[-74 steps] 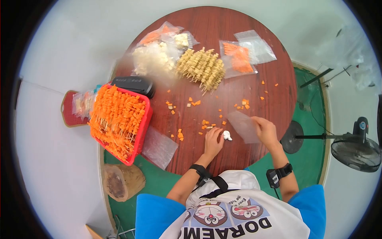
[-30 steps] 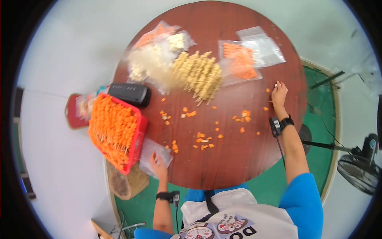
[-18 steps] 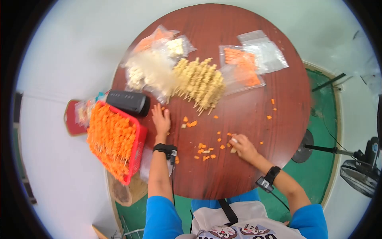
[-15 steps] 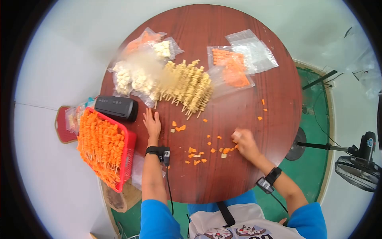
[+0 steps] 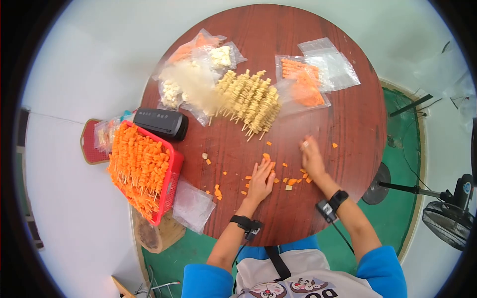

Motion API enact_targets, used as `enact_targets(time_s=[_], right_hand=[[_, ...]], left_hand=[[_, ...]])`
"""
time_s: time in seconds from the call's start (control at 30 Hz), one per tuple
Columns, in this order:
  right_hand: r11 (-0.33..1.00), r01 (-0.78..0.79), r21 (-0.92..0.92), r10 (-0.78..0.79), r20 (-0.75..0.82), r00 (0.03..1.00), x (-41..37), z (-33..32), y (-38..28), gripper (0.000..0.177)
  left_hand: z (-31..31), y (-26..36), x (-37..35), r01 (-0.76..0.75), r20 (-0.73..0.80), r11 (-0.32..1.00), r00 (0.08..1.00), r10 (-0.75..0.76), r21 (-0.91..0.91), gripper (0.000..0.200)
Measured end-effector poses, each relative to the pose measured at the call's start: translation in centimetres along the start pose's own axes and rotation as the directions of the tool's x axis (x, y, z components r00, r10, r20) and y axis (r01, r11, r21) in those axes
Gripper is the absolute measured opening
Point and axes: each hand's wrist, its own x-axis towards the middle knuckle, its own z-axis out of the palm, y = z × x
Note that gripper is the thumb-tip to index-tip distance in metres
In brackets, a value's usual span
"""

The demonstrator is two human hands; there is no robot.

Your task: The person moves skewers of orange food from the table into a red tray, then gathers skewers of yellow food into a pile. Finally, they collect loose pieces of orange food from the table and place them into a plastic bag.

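My left hand lies flat over small orange pieces near the middle of the round table, fingers stretched forward. Some pieces touch its fingertips; others may be hidden beneath it. To its right, my right hand rests low over the table with fingers loosely bent and slightly apart. A small white patch shows at its fingers; I cannot make out what it is. Between the hands and near the right wrist lie more orange pieces and a pale cube. A few orange pieces lie farther left.
Skewers of pale spiral-cut food lie ahead. Bags of pale pieces and a bag of orange skewers lie beyond. At left are a black appliance, a red basket heaped with orange skewers and an empty bag.
My left hand has moved right, from beside the black appliance to the table's middle, onto the orange pieces. My right hand has shifted slightly forward. Some pieces have changed place, and the view has shifted.
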Motion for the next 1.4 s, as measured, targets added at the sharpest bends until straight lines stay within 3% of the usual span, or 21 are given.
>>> enact_targets(time_s=[0.07, 0.13, 0.2, 0.27, 0.33, 0.47, 0.57, 0.6, 0.7, 0.77, 0.83, 0.87, 0.9, 0.97, 1.0, 1.07, 1.13, 1.2, 1.27, 1.33, 1.4], right_hand=[[0.995, 0.095, 0.029, -0.096, 0.062, 0.993, -1.7, 1.4, -3.3, 0.034], [0.97, 0.191, 0.147, -0.225, 0.26, 0.939, -2.7, 2.2, -4.8, 0.035], [0.967, 0.163, 0.194, -0.201, 0.193, 0.96, -1.7, 2.1, -5.8, 0.035], [0.968, 0.13, 0.216, -0.162, 0.138, 0.977, 0.0, 1.6, -5.9, 0.034], [0.973, -0.077, 0.219, 0.091, -0.052, 0.995, 3.4, 2.0, -6.0, 0.029], [0.976, -0.182, -0.118, 0.183, -0.004, 0.983, 6.0, 4.8, -6.7, 0.026], [0.991, -0.043, -0.13, 0.035, -0.066, 0.997, 3.7, 7.3, -7.8, 0.023], [0.996, 0.074, -0.054, -0.072, 0.022, 0.997, 2.2, 7.6, -8.5, 0.022], [0.964, 0.244, 0.108, -0.255, 0.097, 0.962, -0.9, 6.3, -9.1, 0.02], [0.935, 0.321, 0.153, -0.333, 0.063, 0.941, -0.8, 2.6, -8.6, 0.019], [0.998, 0.066, -0.007, -0.064, 0.102, 0.993, -0.2, -0.9, -3.3, 0.02], [0.997, 0.053, -0.057, -0.066, -0.256, 0.964, 0.1, -3.3, -1.9, 0.018], [0.983, -0.105, -0.149, 0.049, -0.34, 0.939, 0.4, -5.8, -0.1, 0.017], [0.921, -0.321, -0.219, 0.213, -0.408, 0.888, -1.7, -7.2, 6.3, 0.022], [0.919, -0.324, -0.223, 0.211, -0.416, 0.885, -2.3, -6.8, 6.2, 0.022], [0.974, -0.196, -0.111, 0.123, -0.469, 0.875, -3.4, -5.0, 5.2, 0.023], [0.949, -0.282, 0.143, 0.313, -0.319, 0.894, -3.7, -5.0, 1.0, 0.028], [0.984, -0.102, 0.145, 0.141, -0.297, 0.944, -6.3, 0.8, -3.6, 0.027], [0.976, -0.068, 0.207, 0.107, -0.187, 0.976, -7.6, 3.6, -7.6, 0.026], [0.975, -0.008, 0.224, 0.035, -0.12, 0.992, -8.2, 3.9, -9.9, 0.026], [0.969, 0.05, 0.243, -0.038, -0.054, 0.998, -8.0, 3.1, -10.7, 0.027]], left_hand=[[-2.1, -0.8, -0.4, -0.02, -0.054, 1.0, 0.998, 0.019, -0.019, 0.033], [-4.8, -4.0, 0.2, 0.096, -0.377, 0.978, 0.926, -0.019, 0.187, 0.033], [-8.3, -8.3, 0.4, 0.492, -0.619, 0.778, 0.766, -0.173, 0.392, 0.03], [-9.8, -12.4, -0.1, 0.66, -0.678, 0.656, 0.672, -0.298, 0.366, 0.028], [-11.0, -12.5, 0.1, 0.608, -0.603, 0.723, 0.724, -0.335, 0.329, 0.026], [-8.8, -11.5, 0.7, 0.397, -0.441, 0.873, 0.863, -0.248, 0.285, 0.014], [-4.6, -7.9, 0.5, 0.339, -0.455, 0.933, 0.855, -0.251, 0.123, 0.011], [-3.5, -6.7, 0.2, 0.33, -0.44, 0.939, 0.86, -0.258, 0.096, 0.012], [-2.5, -2.8, -1.2, 0.365, -0.193, 0.92, 0.902, -0.387, -0.139, 0.014], [-3.6, -2.0, -2.8, 0.245, -0.425, 0.968, 0.883, -0.198, 0.059, 0.016], [-6.2, -3.1, -4.8, 0.437, -0.614, 0.868, 0.759, -0.215, 0.237, 0.028], [-6.3, -4.9, -6.3, 0.564, -0.687, 0.802, 0.663, -0.298, 0.196, 0.036], [-6.0, -7.2, -7.7, 0.65, -0.635, 0.75, 0.633, -0.444, 0.123, 0.044], [-5.2, -8.0, -8.9, 0.634, -0.589, 0.744, 0.691, -0.419, 0.213, 0.046], [-4.9, -8.0, -8.9, 0.61, -0.533, 0.732, 0.746, -0.399, 0.306, 0.049], [-4.0, -7.2, -8.4, 0.548, -0.453, 0.813, 0.786, -0.421, 0.195, 0.052], [-2.3, -5.6, -7.5, 0.466, -0.392, 0.842, 0.853, -0.345, 0.274, 0.051], [0.8, -2.8, -5.3, 0.347, -0.327, 0.919, 0.904, -0.275, 0.185, 0.05], [1.9, -1.2, -4.3, 0.371, -0.314, 0.908, 0.901, -0.301, 0.194, 0.05], [1.7, -0.3, -4.3, 0.278, -0.433, 0.956, 0.854, -0.289, -0.089, 0.049], [-0.5, -1.1, -5.2, 0.24, -0.46, 0.97, 0.858, -0.23, -0.039, 0.049]])
